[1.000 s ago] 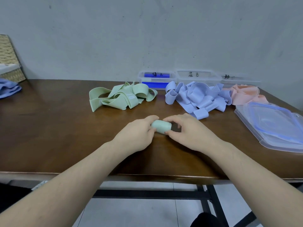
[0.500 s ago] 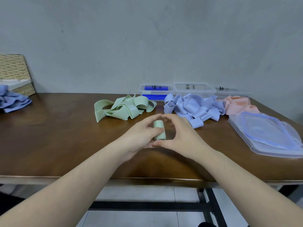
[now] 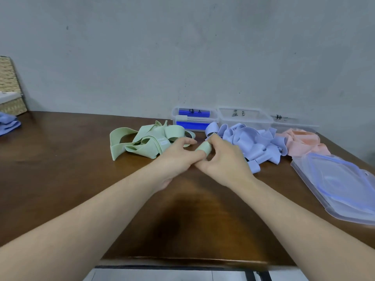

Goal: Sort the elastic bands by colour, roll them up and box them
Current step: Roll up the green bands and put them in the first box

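Both forearms come in over the near edge of the brown tabletop (image 3: 60, 179). Mid-tabletop, the left hand (image 3: 176, 155) and right hand (image 3: 225, 159) meet around a small green roll (image 3: 204, 148), lifted a bit off the wood. The right hand pinches the roll, fingers curled over its top. The left thumb touches the roll's lower end, left fingers stretched out toward the green pile; whether the left hand really grips it, can't tell.

Right of the hands, near the tabletop edge: stack of clear lids (image 3: 341, 183) with blue seals, lying flat.

Just behind the hands, three loose heaps in a row:
- green bands (image 3: 140, 142), left, partly hidden by the left fingers
- lilac bands (image 3: 253, 140), centre, near part blocked by the right hand
- pink bands (image 3: 302, 142), right, touching the lids' far corner

Behind the heaps, against the grey wall, three clear boxes side by side with handwritten labels:
- left box (image 3: 193, 118) shows something blue inside, behind the green heap's right end
- middle box (image 3: 243, 116) behind the lilac heap
- right box (image 3: 292, 120) behind the pink heap, mostly hidden

Far left edge: woven basket (image 3: 10, 92) and a bit of blue cloth (image 3: 8, 122), well apart from everything else.
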The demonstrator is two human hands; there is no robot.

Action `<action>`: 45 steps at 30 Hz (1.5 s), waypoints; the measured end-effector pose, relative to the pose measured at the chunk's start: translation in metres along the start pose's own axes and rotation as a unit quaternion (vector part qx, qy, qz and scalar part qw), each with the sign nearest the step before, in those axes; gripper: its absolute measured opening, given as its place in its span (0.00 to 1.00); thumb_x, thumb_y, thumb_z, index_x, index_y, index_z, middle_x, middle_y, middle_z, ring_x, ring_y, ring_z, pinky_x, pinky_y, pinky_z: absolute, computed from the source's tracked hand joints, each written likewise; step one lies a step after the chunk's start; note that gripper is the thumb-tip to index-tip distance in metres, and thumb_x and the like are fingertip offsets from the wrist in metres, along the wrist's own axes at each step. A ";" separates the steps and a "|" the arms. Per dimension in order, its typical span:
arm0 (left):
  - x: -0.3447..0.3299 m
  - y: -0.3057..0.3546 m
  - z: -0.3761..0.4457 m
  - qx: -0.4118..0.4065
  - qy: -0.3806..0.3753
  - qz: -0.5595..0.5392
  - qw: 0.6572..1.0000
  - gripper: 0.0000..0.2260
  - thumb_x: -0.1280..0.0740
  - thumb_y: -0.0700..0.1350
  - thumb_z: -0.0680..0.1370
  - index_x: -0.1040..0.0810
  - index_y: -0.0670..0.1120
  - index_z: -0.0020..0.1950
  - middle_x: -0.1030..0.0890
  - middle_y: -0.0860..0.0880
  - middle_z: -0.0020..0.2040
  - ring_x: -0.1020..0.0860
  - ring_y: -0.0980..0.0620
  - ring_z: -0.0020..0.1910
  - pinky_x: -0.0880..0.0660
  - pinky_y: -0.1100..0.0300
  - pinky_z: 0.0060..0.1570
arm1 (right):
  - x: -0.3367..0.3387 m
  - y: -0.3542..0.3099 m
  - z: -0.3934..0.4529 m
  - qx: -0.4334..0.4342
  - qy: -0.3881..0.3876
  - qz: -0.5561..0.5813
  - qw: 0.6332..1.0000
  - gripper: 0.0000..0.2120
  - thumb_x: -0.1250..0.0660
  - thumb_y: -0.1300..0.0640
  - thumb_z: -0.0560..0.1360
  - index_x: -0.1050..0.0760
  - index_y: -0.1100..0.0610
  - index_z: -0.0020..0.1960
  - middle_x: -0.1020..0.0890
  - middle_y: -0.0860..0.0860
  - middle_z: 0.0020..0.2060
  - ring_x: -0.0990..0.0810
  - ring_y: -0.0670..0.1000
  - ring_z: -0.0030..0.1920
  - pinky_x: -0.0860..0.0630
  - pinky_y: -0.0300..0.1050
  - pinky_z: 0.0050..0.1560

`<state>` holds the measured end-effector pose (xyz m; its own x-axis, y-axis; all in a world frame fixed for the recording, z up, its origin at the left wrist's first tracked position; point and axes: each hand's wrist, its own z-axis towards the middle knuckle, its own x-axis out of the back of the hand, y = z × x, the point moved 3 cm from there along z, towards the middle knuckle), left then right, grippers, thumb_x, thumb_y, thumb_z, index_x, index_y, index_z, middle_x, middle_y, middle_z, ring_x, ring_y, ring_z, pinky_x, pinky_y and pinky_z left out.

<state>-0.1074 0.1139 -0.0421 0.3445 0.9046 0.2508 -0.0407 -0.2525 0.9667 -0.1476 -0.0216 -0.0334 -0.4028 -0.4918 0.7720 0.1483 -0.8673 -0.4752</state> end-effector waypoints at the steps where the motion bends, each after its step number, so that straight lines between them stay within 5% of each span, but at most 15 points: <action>1: 0.003 0.001 0.011 0.003 0.005 -0.001 1.000 0.25 0.27 0.53 0.65 0.24 0.55 0.61 0.16 0.50 0.49 0.19 0.54 0.46 0.26 0.60 0.44 | -0.003 0.001 0.009 -0.004 0.010 -0.009 1.000 0.15 0.33 0.41 0.69 0.33 0.51 0.44 0.25 0.45 0.33 0.26 0.46 0.37 0.35 0.43 0.37; 6: 0.024 0.005 0.070 -0.002 -0.021 0.010 1.000 0.11 0.27 0.45 0.71 0.21 0.48 0.52 0.17 0.48 0.41 0.22 0.55 0.38 0.25 0.60 0.42 | -0.026 0.015 0.061 -0.010 -0.012 0.017 1.000 0.32 0.35 0.32 0.64 0.36 0.39 0.65 0.19 0.42 0.44 0.20 0.43 0.47 0.24 0.45 0.48; 9: 0.049 0.016 0.109 -0.018 -0.031 0.043 0.998 0.08 0.28 0.43 0.72 0.17 0.47 0.50 0.17 0.49 0.39 0.21 0.54 0.37 0.23 0.58 0.43 | -0.035 0.026 0.092 0.042 -0.036 0.017 0.998 0.26 0.29 0.35 0.70 0.31 0.36 0.65 0.22 0.33 0.45 0.25 0.34 0.49 0.31 0.32 0.45; 12: 0.074 0.027 0.151 -0.040 -0.035 0.083 0.995 0.10 0.27 0.43 0.73 0.16 0.51 0.53 0.17 0.47 0.44 0.18 0.51 0.45 0.22 0.59 0.52 | -0.042 0.038 0.130 0.105 -0.040 0.018 0.994 0.21 0.30 0.45 0.76 0.27 0.40 0.68 0.22 0.27 0.45 0.24 0.34 0.50 0.30 0.31 0.49; 16: 0.088 0.026 0.196 -0.068 -0.049 0.099 0.992 0.18 0.24 0.42 0.72 0.21 0.54 0.59 0.21 0.47 0.42 0.25 0.57 0.38 0.29 0.62 0.42 | -0.054 0.060 0.186 0.108 -0.024 0.013 0.994 0.15 0.29 0.53 0.76 0.20 0.49 0.63 0.18 0.44 0.56 0.24 0.48 0.58 0.29 0.46 0.63; 21: 0.100 0.026 0.238 -0.095 -0.059 0.086 0.990 0.19 0.25 0.41 0.73 0.23 0.55 0.61 0.17 0.46 0.51 0.22 0.50 0.41 0.29 0.65 0.36 | -0.059 0.068 0.240 0.104 -0.080 -0.003 0.991 0.15 0.27 0.55 0.74 0.19 0.48 0.60 0.22 0.37 0.47 0.29 0.40 0.47 0.36 0.26 0.50; 24: 0.100 0.028 0.256 -0.120 -0.078 0.098 0.985 0.21 0.27 0.38 0.75 0.24 0.53 0.64 0.18 0.52 0.47 0.21 0.51 0.42 0.26 0.58 0.45 | -0.060 0.069 0.266 0.075 -0.137 0.001 0.988 0.15 0.25 0.55 0.73 0.18 0.47 0.59 0.23 0.36 0.43 0.25 0.39 0.44 0.33 0.26 0.44; 28: 0.103 0.026 0.284 -0.152 -0.081 0.131 0.976 0.22 0.28 0.38 0.76 0.26 0.54 0.66 0.18 0.49 0.52 0.20 0.51 0.47 0.26 0.65 0.48 | -0.061 0.071 0.293 0.062 -0.162 0.000 0.985 0.13 0.25 0.55 0.72 0.19 0.46 0.55 0.21 0.37 0.44 0.25 0.36 0.42 0.32 0.28 0.44; 34: 0.112 0.027 0.326 -0.133 -0.077 0.201 0.967 0.10 0.37 0.49 0.82 0.24 0.55 0.63 0.18 0.55 0.51 0.21 0.55 0.50 0.26 0.58 0.54 | -0.072 0.086 0.326 0.024 -0.201 0.005 0.979 0.12 0.25 0.57 0.71 0.20 0.46 0.52 0.21 0.34 0.36 0.25 0.31 0.35 0.32 0.27 0.39; 39: 0.118 0.032 0.349 -0.150 -0.089 0.432 0.885 0.17 0.46 0.53 0.85 0.20 0.47 0.58 0.20 0.50 0.54 0.25 0.51 0.52 0.29 0.57 0.51 | -0.093 0.106 0.341 0.000 -0.256 -0.020 0.966 0.14 0.25 0.57 0.71 0.19 0.49 0.56 0.19 0.39 0.44 0.25 0.30 0.38 0.31 0.26 0.40; 45: 0.115 0.021 0.380 -0.132 -0.132 0.542 0.820 0.17 0.50 0.55 0.85 0.26 0.49 0.50 0.24 0.50 0.48 0.28 0.53 0.46 0.35 0.58 0.47 | -0.124 0.107 0.348 0.005 -0.297 -0.029 0.955 0.16 0.25 0.54 0.72 0.19 0.49 0.60 0.17 0.44 0.54 0.20 0.44 0.53 0.23 0.40 0.58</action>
<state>0.2873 0.0824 -0.0120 0.1612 0.0847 0.9833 -0.6461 -0.7441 0.1700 0.2327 -0.0797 -0.0329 0.1714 -0.3969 0.9017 0.1506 -0.8940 -0.4221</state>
